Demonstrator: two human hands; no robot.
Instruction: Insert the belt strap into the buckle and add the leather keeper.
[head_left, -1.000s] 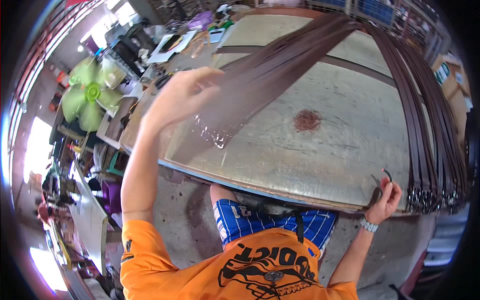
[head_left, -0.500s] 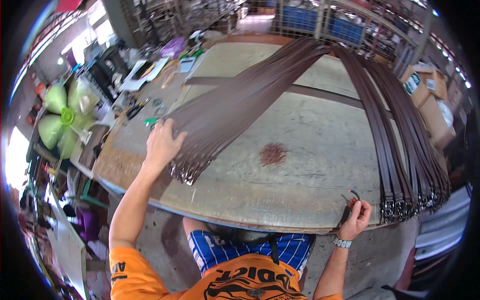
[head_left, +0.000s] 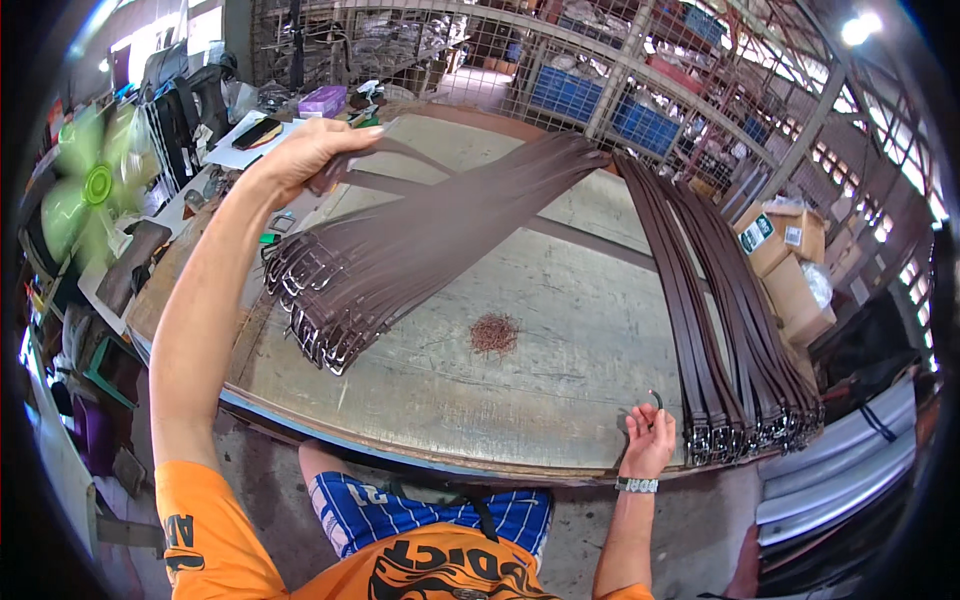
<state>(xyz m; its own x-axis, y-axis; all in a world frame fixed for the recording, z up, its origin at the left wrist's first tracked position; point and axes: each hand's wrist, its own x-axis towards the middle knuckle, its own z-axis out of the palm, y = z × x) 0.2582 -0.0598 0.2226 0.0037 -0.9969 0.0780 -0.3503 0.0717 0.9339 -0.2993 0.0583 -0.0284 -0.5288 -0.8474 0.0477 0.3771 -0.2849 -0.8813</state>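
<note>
A thick spread of dark brown belts [head_left: 430, 235] lies slantwise over the table, its metal buckles fanned at the near left. Above its left side my left hand [head_left: 312, 158] is raised, its fingers closed on a brown belt [head_left: 415, 156] that stretches back toward the heap's far end. My right hand [head_left: 648, 440], low at the table's near right, pinches a small dark curved piece [head_left: 656, 399] whose exact kind I cannot make out. Just right of that hand, more brown belts [head_left: 715, 330] lie lengthwise with their buckles at the near edge.
A small pile of reddish-brown bits [head_left: 495, 335] sits mid-table [head_left: 560, 360]. Far left are a purple box [head_left: 322, 101], papers and clutter. A green fan [head_left: 97, 185] spins beyond the left side. Cardboard boxes [head_left: 790, 240] stand at right, wire-mesh shelving [head_left: 490, 90] behind.
My left hand has risen from the buckle end of the heap, lifting a belt. The right hand still pinches the small curved piece. The whole view has shifted.
</note>
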